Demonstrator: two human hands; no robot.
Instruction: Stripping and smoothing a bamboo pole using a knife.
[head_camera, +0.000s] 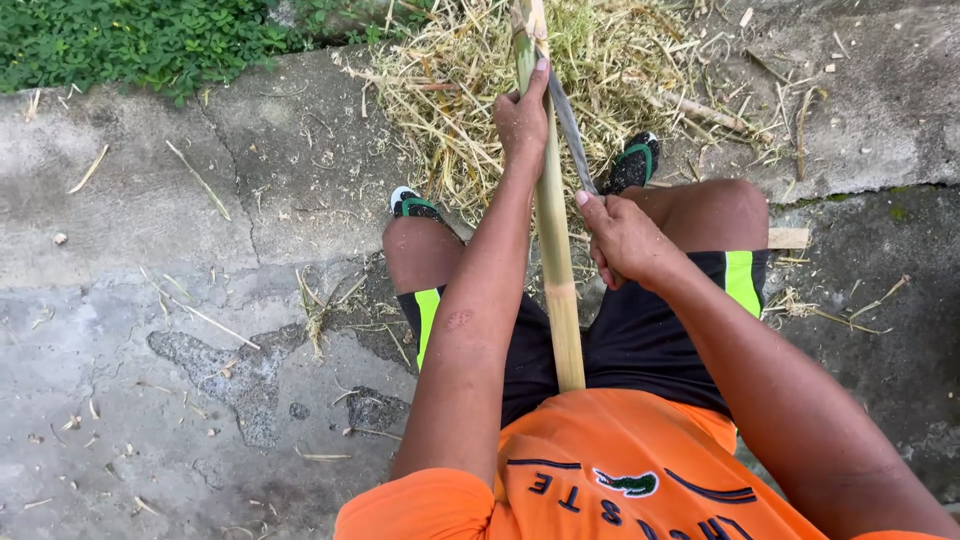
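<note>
Seated person, head view, legs apart over concrete floor (150, 300).

Stalk (553, 250): long pale yellow-green cane, runs from lap at 6 o'clock up toward 12 o'clock, tilted slightly, top end out of frame. It lies between the knees, lower end resting against the black shorts (640, 340).

Left hand (522, 120): grip closed round the stalk high up, thumb along it, steadying.

Right hand (622, 238): grip closed on the handle of a knife (570, 130); handle itself hidden in the fist. Blade is dark, narrow, points to 12 o'clock, lies flat against the stalk's right side just below the left hand.

Progress, judged: the visible length from lap to left hand looks smooth and bare, so the lower part appears stripped already. Blade sits at the upper section, so work seems to be in hand there; upper end can't be assessed, out of view. Shavings pile (540, 70) at 12 o'clock, beyond the feet, is large – suggests a good deal of peeling done, poss. more than this one stalk. More strips scattered at 9 o'clock on the floor.

Other: sandals (632, 160) at pile's edge; weeds (140, 40) at 11 o'clock
</note>
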